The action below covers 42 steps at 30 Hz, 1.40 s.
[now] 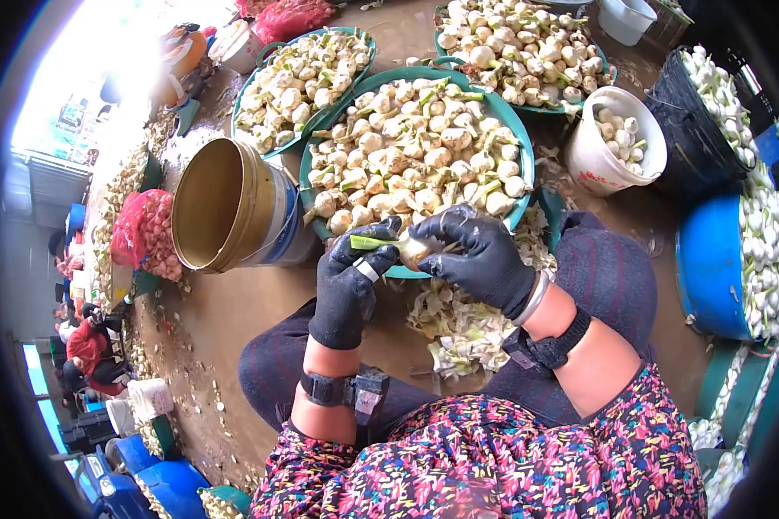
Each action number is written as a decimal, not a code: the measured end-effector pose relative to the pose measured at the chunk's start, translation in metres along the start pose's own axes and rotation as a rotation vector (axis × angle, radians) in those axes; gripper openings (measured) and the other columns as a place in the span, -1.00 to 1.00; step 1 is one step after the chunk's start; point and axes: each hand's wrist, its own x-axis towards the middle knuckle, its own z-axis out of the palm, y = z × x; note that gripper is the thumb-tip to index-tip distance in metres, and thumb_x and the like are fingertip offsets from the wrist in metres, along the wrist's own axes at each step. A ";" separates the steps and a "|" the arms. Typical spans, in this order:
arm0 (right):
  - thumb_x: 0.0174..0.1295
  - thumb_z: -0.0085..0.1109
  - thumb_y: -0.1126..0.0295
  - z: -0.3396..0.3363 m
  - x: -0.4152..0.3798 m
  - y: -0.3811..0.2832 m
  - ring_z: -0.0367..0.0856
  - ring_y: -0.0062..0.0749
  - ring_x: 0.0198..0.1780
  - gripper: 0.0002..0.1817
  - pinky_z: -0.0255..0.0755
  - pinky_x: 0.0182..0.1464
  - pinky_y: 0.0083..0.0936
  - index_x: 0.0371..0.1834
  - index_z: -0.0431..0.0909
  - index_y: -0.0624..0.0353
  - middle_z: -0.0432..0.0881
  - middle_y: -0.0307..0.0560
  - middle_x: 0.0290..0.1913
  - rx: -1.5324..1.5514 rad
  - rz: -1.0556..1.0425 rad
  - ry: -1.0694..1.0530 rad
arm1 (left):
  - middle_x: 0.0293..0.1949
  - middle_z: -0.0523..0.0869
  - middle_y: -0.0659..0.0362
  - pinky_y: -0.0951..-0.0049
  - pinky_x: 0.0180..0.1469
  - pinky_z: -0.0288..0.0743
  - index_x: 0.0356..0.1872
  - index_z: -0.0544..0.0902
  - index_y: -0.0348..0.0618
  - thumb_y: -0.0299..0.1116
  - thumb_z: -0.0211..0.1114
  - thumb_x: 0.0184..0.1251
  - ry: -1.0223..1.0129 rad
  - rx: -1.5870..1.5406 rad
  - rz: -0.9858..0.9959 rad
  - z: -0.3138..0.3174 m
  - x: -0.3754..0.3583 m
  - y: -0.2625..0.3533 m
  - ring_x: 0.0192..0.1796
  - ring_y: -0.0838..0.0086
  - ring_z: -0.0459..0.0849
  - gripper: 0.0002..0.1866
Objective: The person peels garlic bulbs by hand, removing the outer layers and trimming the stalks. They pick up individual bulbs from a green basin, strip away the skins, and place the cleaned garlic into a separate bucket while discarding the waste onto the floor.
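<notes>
The left hand (pixel 348 281) grips a garlic bulb (pixel 411 249) by its green stalk, steadying it while the right hand (pixel 480 255) closes around it, peeling above the teal basin (pixel 528 164).

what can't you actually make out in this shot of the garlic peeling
Head view only:
- The garlic bulb is mostly covered by the gloved left hand and right hand.
- Any blade in the hands: too small, hidden by the fingers.
- The top left corner is washed out by glare.
- The inside bottom of the tipped metal can is in shadow.
- The blue tub is cut off by the lens edge.
</notes>
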 end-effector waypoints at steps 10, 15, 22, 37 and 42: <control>-0.07 0.11 0.50 0.003 0.003 -0.002 0.49 -0.08 -0.39 -0.90 0.37 -0.35 -0.28 -0.44 0.49 0.17 0.47 0.01 -0.46 -0.407 -0.206 -0.079 | -0.21 0.68 0.09 0.55 -0.11 0.48 -0.21 0.61 -0.34 -0.61 0.25 0.10 -0.050 0.614 0.238 0.005 -0.003 0.009 -0.20 0.54 0.62 -0.80; -0.07 0.03 0.43 0.012 -0.004 -0.007 0.53 0.06 -0.38 -0.83 0.38 -0.32 -0.12 -0.39 0.47 0.23 0.53 0.15 -0.47 -0.554 -0.068 -0.242 | -0.26 0.67 0.09 0.52 -0.21 0.52 -0.23 0.60 -0.36 -0.59 0.25 0.10 0.038 0.302 0.130 -0.001 -0.003 0.006 -0.31 0.52 0.62 -0.82; -0.11 0.03 0.42 0.035 -0.031 0.011 0.58 0.02 -0.28 -0.81 0.43 -0.21 -0.15 -0.44 0.58 0.23 0.60 0.19 -0.35 -0.630 0.125 -0.859 | -0.22 0.63 0.14 0.49 -0.34 0.52 -0.16 0.55 -0.35 -0.44 0.25 0.15 0.135 -0.161 0.018 -0.021 0.009 0.004 -0.32 0.52 0.60 -0.74; -0.03 0.30 0.50 0.005 -0.004 -0.007 0.50 -0.60 -0.26 -0.77 0.40 -0.21 -0.61 -0.27 0.54 0.20 0.54 -0.21 -0.30 0.139 0.118 -0.064 | -0.16 0.62 0.10 0.50 -0.06 0.45 -0.19 0.58 -0.31 -0.57 0.23 0.10 0.018 -0.093 0.023 -0.004 -0.002 0.006 -0.12 0.48 0.58 -0.78; -0.09 0.25 0.49 0.002 -0.002 -0.011 0.50 -0.19 -0.40 -0.85 0.38 -0.34 -0.40 -0.43 0.50 0.18 0.48 -0.03 -0.45 -0.262 -0.212 -0.112 | -0.21 0.65 0.12 0.54 -0.10 0.46 -0.27 0.62 -0.32 -0.59 0.25 0.09 0.002 0.211 0.140 0.003 -0.003 0.011 -0.17 0.51 0.59 -0.85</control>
